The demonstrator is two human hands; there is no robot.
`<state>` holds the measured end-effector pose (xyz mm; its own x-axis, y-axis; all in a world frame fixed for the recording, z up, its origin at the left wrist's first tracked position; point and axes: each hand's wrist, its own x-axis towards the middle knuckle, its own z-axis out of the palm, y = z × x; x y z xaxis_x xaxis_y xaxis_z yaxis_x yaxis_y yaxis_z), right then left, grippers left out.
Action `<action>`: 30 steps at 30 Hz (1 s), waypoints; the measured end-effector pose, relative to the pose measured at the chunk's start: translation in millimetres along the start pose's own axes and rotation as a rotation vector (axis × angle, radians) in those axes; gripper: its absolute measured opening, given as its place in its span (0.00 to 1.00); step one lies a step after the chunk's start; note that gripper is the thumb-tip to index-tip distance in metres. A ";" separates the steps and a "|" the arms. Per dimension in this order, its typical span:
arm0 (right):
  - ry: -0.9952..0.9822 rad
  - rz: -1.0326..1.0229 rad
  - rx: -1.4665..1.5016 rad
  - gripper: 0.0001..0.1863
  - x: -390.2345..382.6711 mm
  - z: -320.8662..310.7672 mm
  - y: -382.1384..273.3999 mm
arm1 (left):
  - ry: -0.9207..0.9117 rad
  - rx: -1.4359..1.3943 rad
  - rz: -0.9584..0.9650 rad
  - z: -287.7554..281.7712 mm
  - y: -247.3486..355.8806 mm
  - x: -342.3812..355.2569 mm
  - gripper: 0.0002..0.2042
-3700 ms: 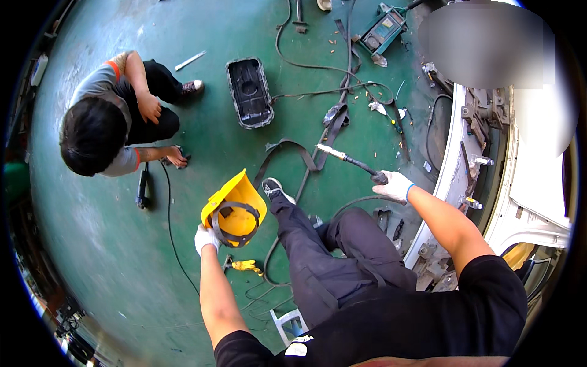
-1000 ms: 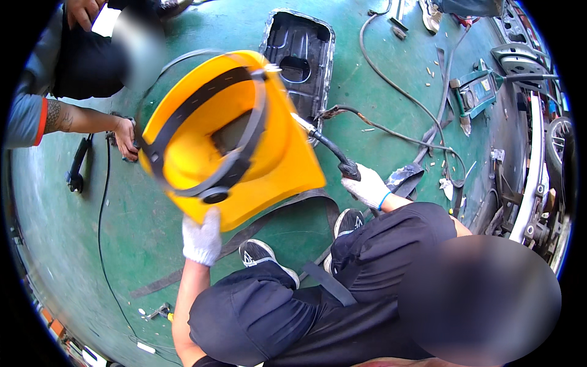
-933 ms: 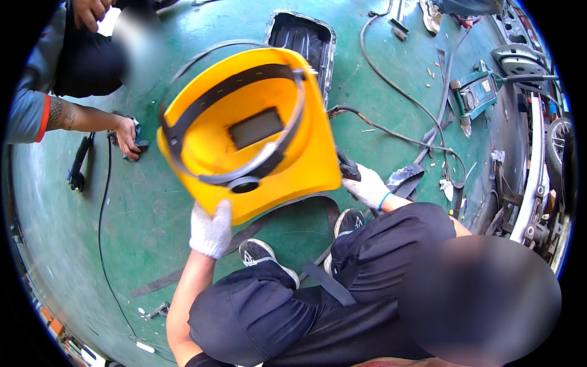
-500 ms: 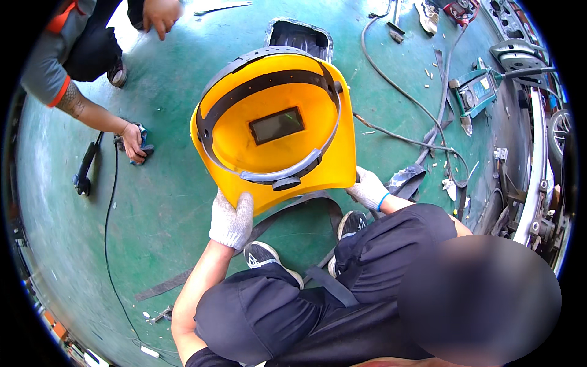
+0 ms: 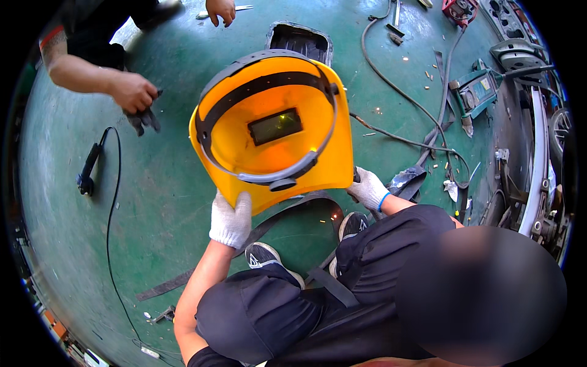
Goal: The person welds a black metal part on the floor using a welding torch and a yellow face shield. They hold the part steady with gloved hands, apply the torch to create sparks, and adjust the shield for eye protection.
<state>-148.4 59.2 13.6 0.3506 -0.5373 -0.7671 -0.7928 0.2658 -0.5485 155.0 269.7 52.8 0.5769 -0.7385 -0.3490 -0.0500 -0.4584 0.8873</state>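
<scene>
A yellow welding mask [image 5: 333, 171] is held up in front of me, its inner side and grey-black headband [image 5: 269, 178] facing me. My left hand [image 5: 231, 220], in a white knitted glove, grips its lower left edge, thumb on the near face. A bright greenish light shows through the dark lens window [image 5: 275, 126], and orange light tints the inside. My right hand [image 5: 369, 188], gloved too, is closed round the dark handle of what looks like a welding torch [image 5: 356, 176] by the mask's lower right corner. The mask hides its front end and the work.
Sparks [image 5: 377, 111] fly beside the mask. Beyond it lies a dark tray-like part [image 5: 299, 40]. At the left, a co-worker's hand [image 5: 133, 92] holds a dark glove or cloth near a black corded tool [image 5: 88, 171]. Cables, a green machine [image 5: 478, 88] and metal parts lie right.
Light has appeared in the lens window, with sparks around the mask, and the picture is darker. The co-worker's hand has lifted the dark cloth or glove. My hands have barely moved.
</scene>
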 end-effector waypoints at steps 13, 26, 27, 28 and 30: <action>0.018 -0.024 0.075 0.14 -2.0 -1.9 9.9 | 0.572 -0.635 -0.086 -56.6 -43.1 -13.2 0.25; 0.027 -0.052 0.020 0.13 0.5 -1.4 9.3 | 0.432 -0.531 -0.060 -42.7 -48.5 -7.9 0.23; 0.031 -0.065 0.028 0.13 2.1 -0.4 12.2 | 0.411 -0.493 -0.058 -41.4 -49.0 -7.9 0.22; 0.028 -0.067 0.034 0.13 2.3 -0.2 13.4 | 0.390 -0.456 -0.057 -39.7 -49.2 -7.7 0.21; 0.022 -0.071 0.046 0.14 2.0 -0.1 14.5 | 0.308 -0.378 -0.061 -36.5 -47.7 -8.4 0.20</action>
<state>-159.3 61.8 4.2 0.3937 -0.5732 -0.7187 -0.7426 0.2624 -0.6161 182.3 315.9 24.4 0.7867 -0.5094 -0.3488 0.2578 -0.2423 0.9353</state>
